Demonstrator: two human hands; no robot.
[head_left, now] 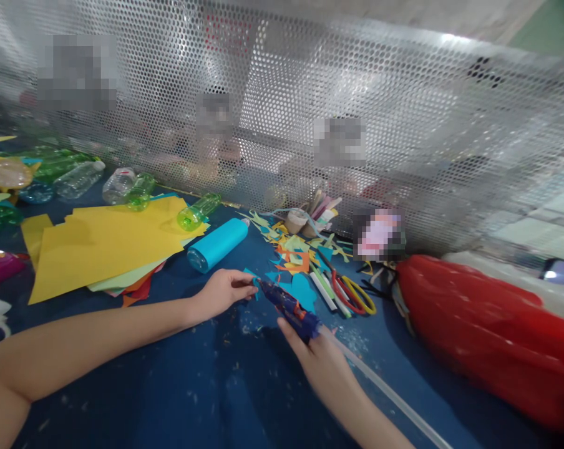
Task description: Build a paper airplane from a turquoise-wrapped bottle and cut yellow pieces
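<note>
My right hand (322, 362) grips a dark blue glue gun (291, 308) with a clear glue stick (385, 390) trailing back from it. The gun's nozzle points left at a small blue paper scrap (252, 276). My left hand (223, 290) pinches that scrap against the blue tabletop (207, 386). Both hands sit close together near the table's middle.
A blue cylinder (218, 244) lies just behind my left hand. Yellow paper sheets (104, 243) and plastic bottles (80, 178) fill the left. Coloured scraps (294, 252), scissors (352, 293), a cup (295, 220), a red plastic bag (483, 324) at right. Perforated metal screen (310, 125) behind.
</note>
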